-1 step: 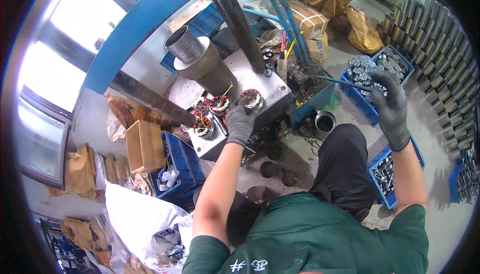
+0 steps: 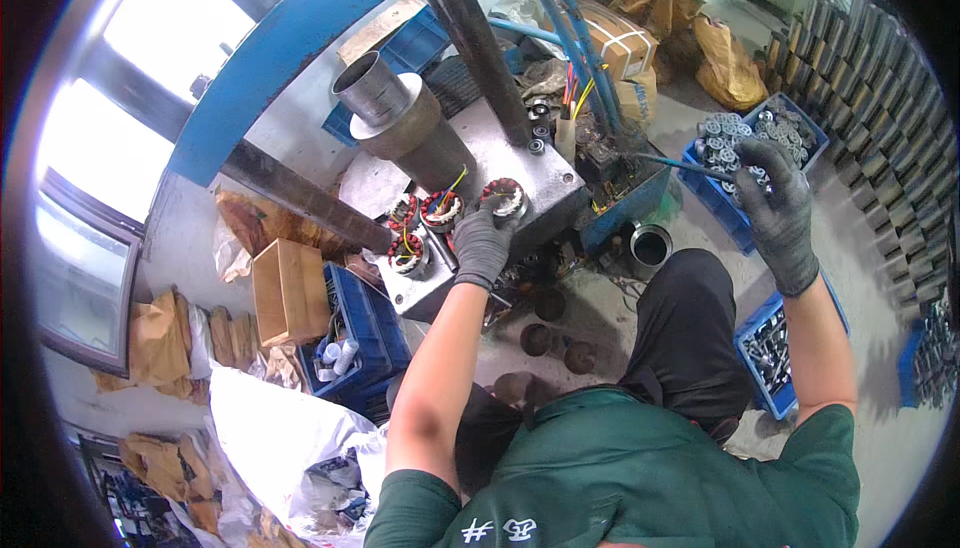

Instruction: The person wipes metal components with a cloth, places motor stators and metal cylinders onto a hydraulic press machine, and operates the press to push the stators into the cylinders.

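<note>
My left hand, in a grey glove, has its fingers closed at the near edge of a motor stator with red and white windings. That stator lies on the steel table of a press. Left of it sit more wound stators with yellow leads, and a dark rod. My right hand, gloved too, is raised at the far end of a thin teal lever. Its thumb and fingers curve apart, with background showing between them. Whether it touches the lever I cannot tell.
A thick metal cylinder and dark posts rise from the press. Blue bins of metal parts stand on the right, near stacked metal pieces. A metal cup is on the floor; a white sack lies left.
My right hand has shifted slightly to the left toward the lever's end. The left hand stays at the stator.
</note>
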Motion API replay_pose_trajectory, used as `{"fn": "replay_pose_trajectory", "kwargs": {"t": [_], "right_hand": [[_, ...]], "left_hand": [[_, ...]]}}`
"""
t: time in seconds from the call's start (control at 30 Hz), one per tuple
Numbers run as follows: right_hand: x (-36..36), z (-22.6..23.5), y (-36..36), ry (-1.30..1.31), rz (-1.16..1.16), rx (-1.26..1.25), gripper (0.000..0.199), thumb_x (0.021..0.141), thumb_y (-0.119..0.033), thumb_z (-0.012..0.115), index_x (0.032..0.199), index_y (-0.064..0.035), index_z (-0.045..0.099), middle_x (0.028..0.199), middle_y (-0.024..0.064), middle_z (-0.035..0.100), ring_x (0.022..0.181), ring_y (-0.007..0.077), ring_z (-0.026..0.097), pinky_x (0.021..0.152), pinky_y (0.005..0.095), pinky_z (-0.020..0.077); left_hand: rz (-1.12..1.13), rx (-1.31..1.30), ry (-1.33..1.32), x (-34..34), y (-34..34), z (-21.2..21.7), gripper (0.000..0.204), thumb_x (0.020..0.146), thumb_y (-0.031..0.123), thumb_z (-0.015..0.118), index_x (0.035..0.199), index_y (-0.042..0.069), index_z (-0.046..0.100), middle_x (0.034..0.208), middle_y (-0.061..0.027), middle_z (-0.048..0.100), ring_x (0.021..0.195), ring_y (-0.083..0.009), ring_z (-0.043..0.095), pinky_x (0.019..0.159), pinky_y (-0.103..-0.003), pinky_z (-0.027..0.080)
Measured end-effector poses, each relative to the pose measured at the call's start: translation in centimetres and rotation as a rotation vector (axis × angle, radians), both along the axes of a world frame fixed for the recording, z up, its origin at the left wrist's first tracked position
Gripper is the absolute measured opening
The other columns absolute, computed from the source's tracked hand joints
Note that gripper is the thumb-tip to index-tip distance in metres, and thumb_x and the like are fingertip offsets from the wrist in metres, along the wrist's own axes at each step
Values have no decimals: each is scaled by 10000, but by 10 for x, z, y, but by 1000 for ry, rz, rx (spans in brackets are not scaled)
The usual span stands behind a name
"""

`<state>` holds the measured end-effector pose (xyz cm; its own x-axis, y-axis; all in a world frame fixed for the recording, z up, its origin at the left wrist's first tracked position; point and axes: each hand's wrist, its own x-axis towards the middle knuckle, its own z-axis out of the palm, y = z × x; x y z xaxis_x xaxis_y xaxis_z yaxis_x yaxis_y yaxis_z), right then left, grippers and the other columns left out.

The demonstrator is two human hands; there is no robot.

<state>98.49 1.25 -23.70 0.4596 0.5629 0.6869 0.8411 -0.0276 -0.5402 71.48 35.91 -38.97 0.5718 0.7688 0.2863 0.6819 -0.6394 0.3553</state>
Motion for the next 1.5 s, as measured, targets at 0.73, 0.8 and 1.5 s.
{"fn": "replay_pose_trajectory", "kwargs": {"t": [0.73, 0.8, 1.5], "right_hand": [[-14, 15, 20, -185, -22, -132, 228, 812, -30, 725, 1037, -28, 692, 950, 185, 675, 876, 399, 675, 772, 453, 551], [-13, 15, 19, -182, -16, -138, 234, 809, -30, 726, 1041, -27, 693, 952, 186, 676, 881, 399, 677, 776, 453, 552], [-23, 30, 20, -277, -13, -188, 221, 832, -77, 736, 1041, -23, 691, 933, 180, 666, 850, 392, 661, 752, 460, 534]], "left_hand": [[-140, 407, -690, -17, 129, 268, 456, 896, 306, 799, 1289, 104, 684, 1266, -141, 670, 1172, -294, 651, 1017, -398, 517], [-155, 20, -639, -15, 153, 280, 437, 896, 281, 800, 1285, 108, 703, 1220, -125, 722, 1151, -258, 672, 994, -358, 517], [36, 72, -272, -10, 143, 290, 685, 867, 613, 736, 1235, 40, 659, 1143, -176, 743, 1079, -331, 702, 971, -388, 531]]}}
